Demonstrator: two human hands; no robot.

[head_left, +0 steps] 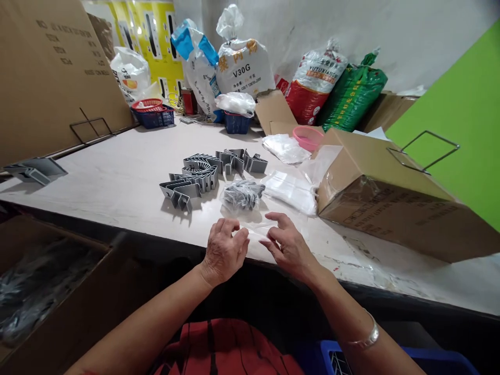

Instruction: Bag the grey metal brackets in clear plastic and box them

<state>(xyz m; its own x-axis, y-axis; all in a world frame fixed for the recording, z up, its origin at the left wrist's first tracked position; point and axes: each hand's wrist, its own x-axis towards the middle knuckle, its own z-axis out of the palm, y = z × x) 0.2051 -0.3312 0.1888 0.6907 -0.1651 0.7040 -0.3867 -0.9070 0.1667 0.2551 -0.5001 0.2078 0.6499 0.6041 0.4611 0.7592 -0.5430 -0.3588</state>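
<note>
Near the table's front edge, my left hand [225, 249] pinches one side of a thin clear plastic bag [255, 229]. My right hand [287, 244] is at the bag's other side, its thumb and fingers apart. Just beyond them lies a clear bag packed with grey metal parts [242, 195]. Loose grey bent metal parts [199, 174] stand in a curved row behind and to the left. A stack of flat clear bags [291, 190] lies to the right of the packed bag.
A cardboard box [390, 198] with a wire handle stands at the right. More metal parts [35, 171] lie far left. An open carton [50, 276] with bagged parts is below left. Baskets [156, 117], a pink bowl [308, 138] and full sacks [246, 67] line the back.
</note>
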